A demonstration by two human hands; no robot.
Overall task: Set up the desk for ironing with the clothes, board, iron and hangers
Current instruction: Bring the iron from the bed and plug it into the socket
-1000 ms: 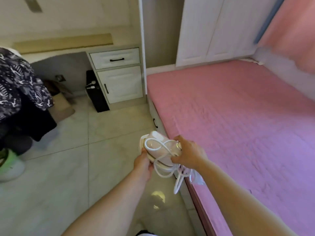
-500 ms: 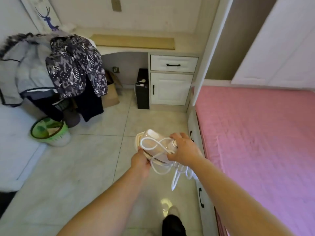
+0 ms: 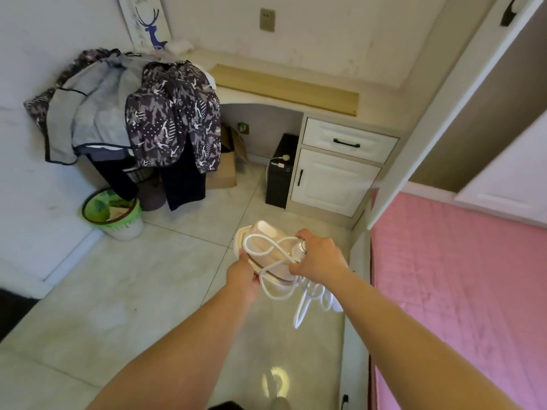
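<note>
Since a moment ago your view has swung left from the pink bed [image 3: 461, 291] toward the desk [image 3: 296, 99], which now sits ahead of both hands, so you look to be carrying the iron there. Going left to right: your left hand [image 3: 241, 279] curls under the iron's [image 3: 266, 250] near left edge, holding it. The iron lies between your hands, its white cord [image 3: 307, 300] looped over it and dangling below your right hand [image 3: 319, 258], which grips its right end.
</note>
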